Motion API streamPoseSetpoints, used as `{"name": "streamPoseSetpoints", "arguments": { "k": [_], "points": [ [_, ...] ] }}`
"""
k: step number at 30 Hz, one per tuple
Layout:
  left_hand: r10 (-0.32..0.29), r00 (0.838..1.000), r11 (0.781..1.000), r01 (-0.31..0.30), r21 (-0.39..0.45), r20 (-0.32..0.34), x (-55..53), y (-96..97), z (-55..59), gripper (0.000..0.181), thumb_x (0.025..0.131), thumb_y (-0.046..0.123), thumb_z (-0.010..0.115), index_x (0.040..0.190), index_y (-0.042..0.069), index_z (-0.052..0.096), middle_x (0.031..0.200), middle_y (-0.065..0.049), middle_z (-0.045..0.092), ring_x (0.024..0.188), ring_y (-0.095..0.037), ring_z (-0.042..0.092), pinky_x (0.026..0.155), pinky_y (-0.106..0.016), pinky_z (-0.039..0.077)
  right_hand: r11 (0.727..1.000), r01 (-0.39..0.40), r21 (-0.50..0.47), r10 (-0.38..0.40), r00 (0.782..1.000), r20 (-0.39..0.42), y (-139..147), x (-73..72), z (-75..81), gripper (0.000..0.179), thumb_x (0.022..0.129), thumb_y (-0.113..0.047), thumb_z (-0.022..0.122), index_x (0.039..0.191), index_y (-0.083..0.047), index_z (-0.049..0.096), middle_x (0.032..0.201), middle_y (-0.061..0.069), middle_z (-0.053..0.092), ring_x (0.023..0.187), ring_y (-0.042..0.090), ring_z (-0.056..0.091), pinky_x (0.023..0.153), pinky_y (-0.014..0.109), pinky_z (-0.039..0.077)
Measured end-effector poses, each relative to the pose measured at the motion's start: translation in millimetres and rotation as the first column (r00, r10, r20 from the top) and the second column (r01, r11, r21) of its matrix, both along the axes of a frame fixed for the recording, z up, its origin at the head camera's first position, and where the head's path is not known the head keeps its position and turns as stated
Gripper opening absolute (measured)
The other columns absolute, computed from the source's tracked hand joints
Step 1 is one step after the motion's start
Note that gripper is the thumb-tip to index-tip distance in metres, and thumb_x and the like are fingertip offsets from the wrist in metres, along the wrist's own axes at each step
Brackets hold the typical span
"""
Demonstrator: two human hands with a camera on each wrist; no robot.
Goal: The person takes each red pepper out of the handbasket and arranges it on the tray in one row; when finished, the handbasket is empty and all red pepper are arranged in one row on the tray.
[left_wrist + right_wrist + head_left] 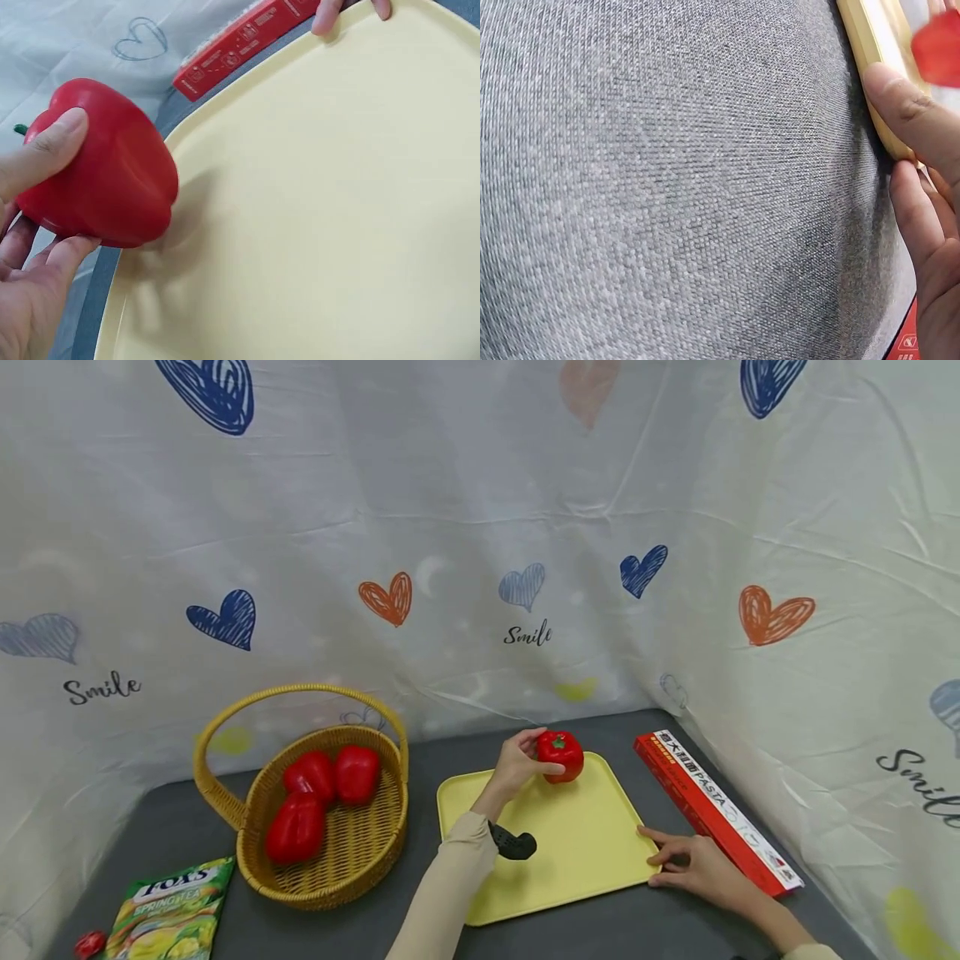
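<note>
My left hand [516, 767] grips a red bell pepper [564, 757] with a short green stem, thumb on one side and fingers on the other. In the left wrist view the pepper [112, 169] is tipped on its side above the corner of a pale yellow tray [322, 187], casting a shadow on it. At the tray's right front corner, my right hand [701, 867] pinches the rim. The right wrist view has its thumb [904, 101] on top of the tray edge and the fingers against the outer side.
Left of the tray stands a yellow wicker basket [375, 868] with a tall handle, holding three red bell peppers [296, 828]. A green candy bag [168, 910] and a small red item [90, 944] lie front left. Along the right runs a red pasta box [716, 810]. Curtains [465, 527] hang behind.
</note>
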State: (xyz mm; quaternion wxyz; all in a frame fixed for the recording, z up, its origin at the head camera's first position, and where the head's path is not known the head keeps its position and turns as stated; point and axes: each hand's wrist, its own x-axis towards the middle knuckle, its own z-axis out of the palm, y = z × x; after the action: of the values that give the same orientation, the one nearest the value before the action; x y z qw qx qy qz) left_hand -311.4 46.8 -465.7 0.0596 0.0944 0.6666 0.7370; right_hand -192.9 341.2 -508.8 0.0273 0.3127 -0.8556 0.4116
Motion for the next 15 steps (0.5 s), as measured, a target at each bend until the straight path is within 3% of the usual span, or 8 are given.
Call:
{"name": "streamPoseSetpoints", "arguments": {
  "k": [8,15],
  "points": [
    [0.073,0.997,0.997,-0.073,-0.036,0.014,-12.8,34.1,-1.9,0.069,0.070,-0.008,0.080,0.133,-0.001,0.053,0.135,-0.015,0.053,0.126,-0.031,0.050,0.095,-0.035,0.049,1.000,0.012,0.006,-0.013,0.999,0.041,-2.7,1.7,-0.1,0.027,0.073,-0.030,0.082,0.092,-0.012,0.076,0.122,0.027,0.059,0.112,0.004,0.058,0.067,0.020,0.056],
    [0.095,0.994,0.984,-0.101,-0.145,-0.050,-11.7,56.6,-5.4,0.072,0.068,0.000,0.085,0.133,0.001,0.053,0.130,-0.013,0.058,0.118,-0.027,0.055,0.092,-0.033,0.051,0.997,0.059,0.056,-0.064,0.994,0.088,-0.7,3.5,4.0,0.028,0.075,-0.035,0.080,0.093,-0.014,0.076,0.124,0.024,0.059,0.113,0.010,0.060,0.069,0.020,0.056]
  ]
}}
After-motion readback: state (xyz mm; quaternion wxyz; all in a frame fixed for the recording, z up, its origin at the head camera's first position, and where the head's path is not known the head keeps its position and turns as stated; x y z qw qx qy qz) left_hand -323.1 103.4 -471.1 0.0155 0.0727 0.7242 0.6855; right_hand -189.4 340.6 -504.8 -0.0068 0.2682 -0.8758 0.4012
